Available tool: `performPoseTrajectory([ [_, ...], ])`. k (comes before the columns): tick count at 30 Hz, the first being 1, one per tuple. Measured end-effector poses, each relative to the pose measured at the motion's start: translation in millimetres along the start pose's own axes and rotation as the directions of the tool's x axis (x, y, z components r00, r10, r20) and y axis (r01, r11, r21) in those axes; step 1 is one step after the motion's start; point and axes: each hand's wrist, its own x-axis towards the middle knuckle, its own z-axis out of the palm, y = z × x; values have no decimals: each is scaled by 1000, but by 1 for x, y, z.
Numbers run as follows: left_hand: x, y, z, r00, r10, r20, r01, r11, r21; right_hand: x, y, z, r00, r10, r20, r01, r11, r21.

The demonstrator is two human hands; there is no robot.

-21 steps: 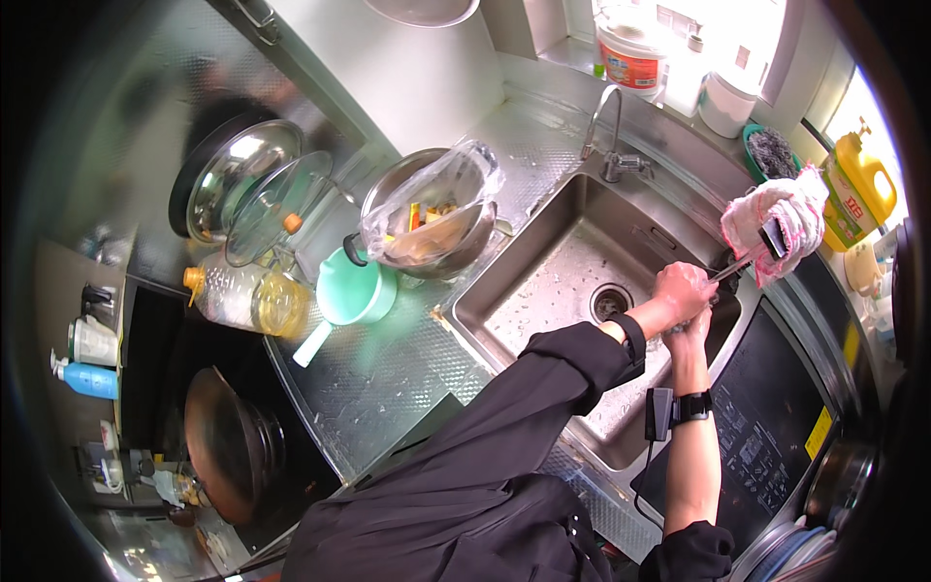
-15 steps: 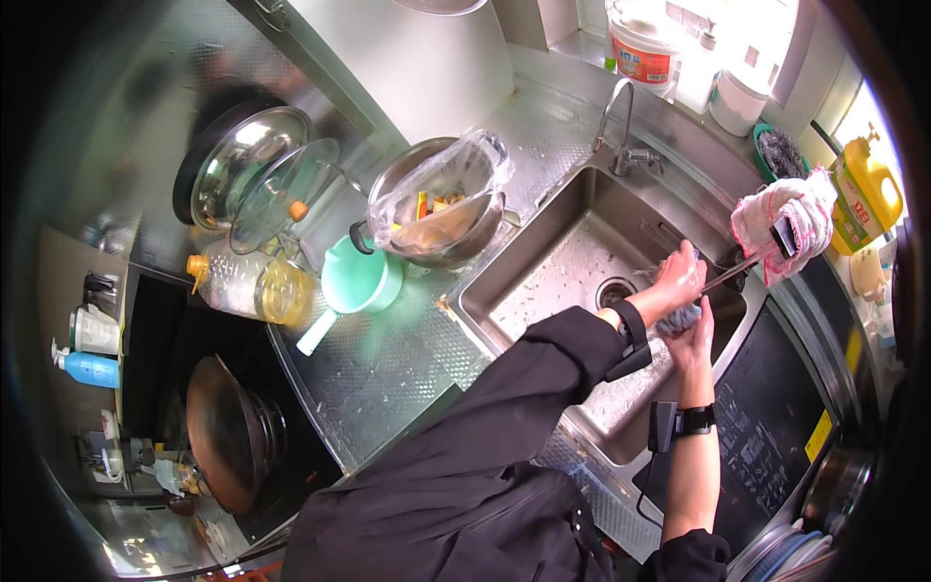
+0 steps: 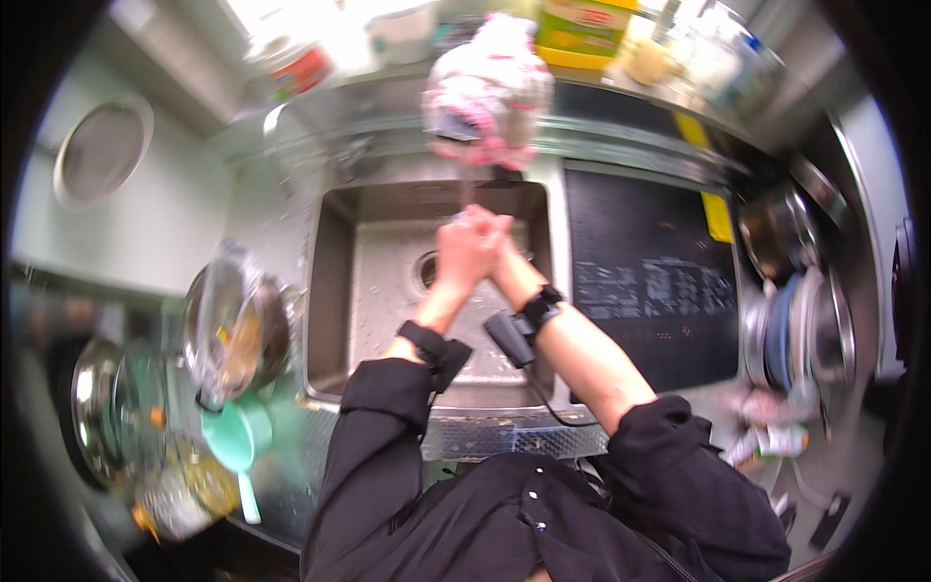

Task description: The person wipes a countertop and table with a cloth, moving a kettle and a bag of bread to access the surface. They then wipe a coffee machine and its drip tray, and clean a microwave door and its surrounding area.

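Observation:
Over the steel sink point(image 3: 388, 320), my left hand point(image 3: 463, 254) and my right hand point(image 3: 497, 236) are closed and pressed together. Whatever lies between their fingers is hidden and blurred. A thin metal rod shows just above them, and beyond it a pink-and-white cloth point(image 3: 490, 87) with a dark piece on it hangs at the back edge. The drain point(image 3: 427, 270) is partly behind my left hand, and the faucet point(image 3: 286, 136) stands at the back left, smeared by motion.
On the left are a bag-lined steel bowl point(image 3: 233, 330), a mint dipper point(image 3: 228, 436), lids point(image 3: 97, 407) and an oil bottle point(image 3: 179, 500). A black panel point(image 3: 650, 281) and stacked plates point(image 3: 805, 330) sit right. Containers point(image 3: 582, 34) line the sill.
My view has turned, bringing the sink to the middle. My hands have drawn closer together; the grey-blue item seen between them half a second ago is now hidden.

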Motion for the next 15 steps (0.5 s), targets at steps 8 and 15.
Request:
performPoseTrajectory([
  [8, 31, -29, -1, 973, -185, 136, 120, 914, 388, -64, -1, 55, 965, -93, -244, 113, 991, 70],
  [15, 23, -29, -19, 852, -124, 509, 419, 744, -520, -61, -14, 42, 966, 191, -176, -207, 975, -80],
])
